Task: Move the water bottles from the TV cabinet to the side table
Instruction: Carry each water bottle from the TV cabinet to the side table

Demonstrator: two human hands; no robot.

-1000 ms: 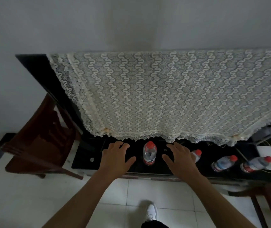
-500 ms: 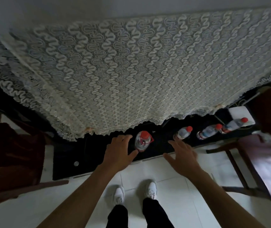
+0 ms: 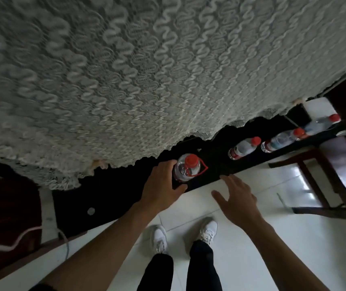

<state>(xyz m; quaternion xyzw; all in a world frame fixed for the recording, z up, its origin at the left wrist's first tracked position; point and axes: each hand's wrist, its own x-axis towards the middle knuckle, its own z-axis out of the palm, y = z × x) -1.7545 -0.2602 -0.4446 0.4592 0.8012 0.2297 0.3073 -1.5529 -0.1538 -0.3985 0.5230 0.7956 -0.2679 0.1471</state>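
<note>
The left hand grips the nearest bottle (red cap) on the black TV cabinet. The right hand is spread open, holding nothing.

Four clear water bottles with red caps stand in a row along the front of the black TV cabinet, below the lace cloth's hem. Nearest bottle: upright, red cap ring hanging loose at the neck, left hand curled round its left side. Second bottle, third bottle and fourth bottle stand further right along the cabinet, apart from one another, each with a red band at the base.
</note>
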